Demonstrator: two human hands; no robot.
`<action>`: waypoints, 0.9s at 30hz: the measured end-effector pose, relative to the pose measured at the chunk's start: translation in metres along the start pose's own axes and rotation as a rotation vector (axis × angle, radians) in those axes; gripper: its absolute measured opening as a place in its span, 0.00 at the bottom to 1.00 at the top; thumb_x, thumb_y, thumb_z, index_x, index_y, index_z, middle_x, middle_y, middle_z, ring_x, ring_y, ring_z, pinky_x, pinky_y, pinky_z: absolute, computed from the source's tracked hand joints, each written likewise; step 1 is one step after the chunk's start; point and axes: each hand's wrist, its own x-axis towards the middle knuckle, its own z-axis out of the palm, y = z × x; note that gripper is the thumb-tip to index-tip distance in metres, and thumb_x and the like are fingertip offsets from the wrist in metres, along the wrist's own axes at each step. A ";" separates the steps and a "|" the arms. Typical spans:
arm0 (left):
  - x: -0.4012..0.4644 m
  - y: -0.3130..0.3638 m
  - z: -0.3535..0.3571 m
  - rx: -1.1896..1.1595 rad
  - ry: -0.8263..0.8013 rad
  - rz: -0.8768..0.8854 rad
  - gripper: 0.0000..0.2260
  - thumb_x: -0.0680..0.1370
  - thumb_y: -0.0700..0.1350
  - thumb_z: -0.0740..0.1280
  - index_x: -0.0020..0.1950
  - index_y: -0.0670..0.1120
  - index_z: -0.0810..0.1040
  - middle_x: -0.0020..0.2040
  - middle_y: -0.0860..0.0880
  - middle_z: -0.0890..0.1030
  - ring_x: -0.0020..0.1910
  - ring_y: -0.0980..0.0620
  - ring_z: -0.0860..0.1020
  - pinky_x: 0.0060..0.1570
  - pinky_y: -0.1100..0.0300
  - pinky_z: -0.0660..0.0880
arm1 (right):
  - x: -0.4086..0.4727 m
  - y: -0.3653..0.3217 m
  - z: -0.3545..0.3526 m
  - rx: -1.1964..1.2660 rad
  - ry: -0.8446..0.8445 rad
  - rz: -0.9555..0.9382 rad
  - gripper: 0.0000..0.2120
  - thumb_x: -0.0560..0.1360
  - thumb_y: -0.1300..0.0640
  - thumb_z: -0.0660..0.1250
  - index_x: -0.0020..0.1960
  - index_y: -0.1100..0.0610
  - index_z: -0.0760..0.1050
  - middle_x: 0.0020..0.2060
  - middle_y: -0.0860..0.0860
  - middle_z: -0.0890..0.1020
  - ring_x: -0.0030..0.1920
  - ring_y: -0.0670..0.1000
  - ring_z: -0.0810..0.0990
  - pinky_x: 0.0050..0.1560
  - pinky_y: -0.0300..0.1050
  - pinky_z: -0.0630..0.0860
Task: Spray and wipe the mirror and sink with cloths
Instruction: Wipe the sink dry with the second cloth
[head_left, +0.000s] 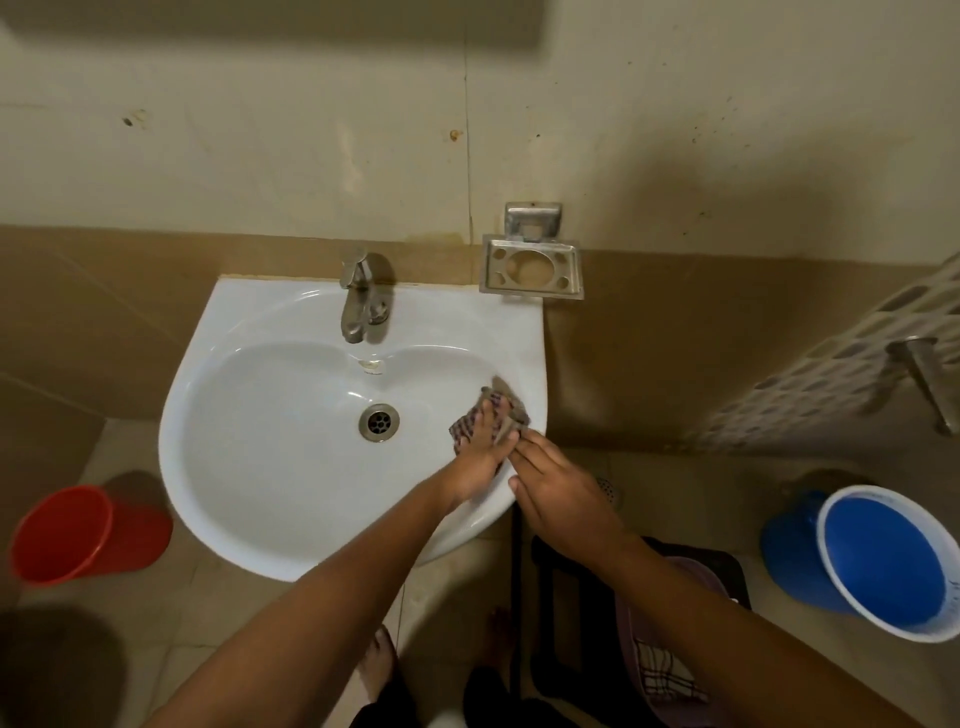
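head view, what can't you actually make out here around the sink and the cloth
- Mirror: only a dark strip at the top edge of the head view, cut off, so its surface is unseen.
- Cloth: partly hidden under the left hand, so its full size is unclear.
- Right hand: whether it pinches the cloth edge cannot be told.
- Spray bottle: none visible.
- Sink label under the faucet: too small to read.

Two bare forearms, no sleeves in view, no watch or rings seen. Left hand (480, 457) and right hand (561, 493) uncovered, no gloves. Bare feet at 6 o'clock on floor: left foot (376, 670), right foot (498, 639), toes pointing to 12. Dark trouser hems (488, 699) at bottom edge, black or near it; fabric detail unclear.
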 end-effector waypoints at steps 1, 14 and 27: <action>-0.009 -0.008 -0.004 0.030 -0.053 0.027 0.32 0.83 0.56 0.56 0.81 0.51 0.43 0.81 0.50 0.50 0.80 0.49 0.51 0.78 0.51 0.49 | -0.001 0.000 0.000 -0.006 -0.001 -0.003 0.19 0.80 0.55 0.56 0.66 0.62 0.76 0.63 0.56 0.79 0.69 0.53 0.72 0.73 0.43 0.63; -0.088 -0.128 -0.163 1.141 0.007 -0.241 0.29 0.83 0.60 0.48 0.81 0.54 0.43 0.81 0.47 0.41 0.80 0.46 0.41 0.76 0.44 0.39 | 0.002 -0.004 0.004 -0.045 -0.028 0.050 0.22 0.80 0.53 0.53 0.64 0.63 0.78 0.63 0.55 0.80 0.69 0.54 0.74 0.71 0.42 0.61; 0.034 -0.075 -0.208 -0.488 0.872 -0.336 0.39 0.78 0.70 0.51 0.79 0.45 0.54 0.77 0.48 0.65 0.75 0.45 0.66 0.73 0.41 0.56 | 0.006 -0.018 0.005 -0.074 -0.031 0.146 0.22 0.78 0.54 0.53 0.62 0.62 0.79 0.60 0.56 0.81 0.65 0.56 0.77 0.65 0.46 0.68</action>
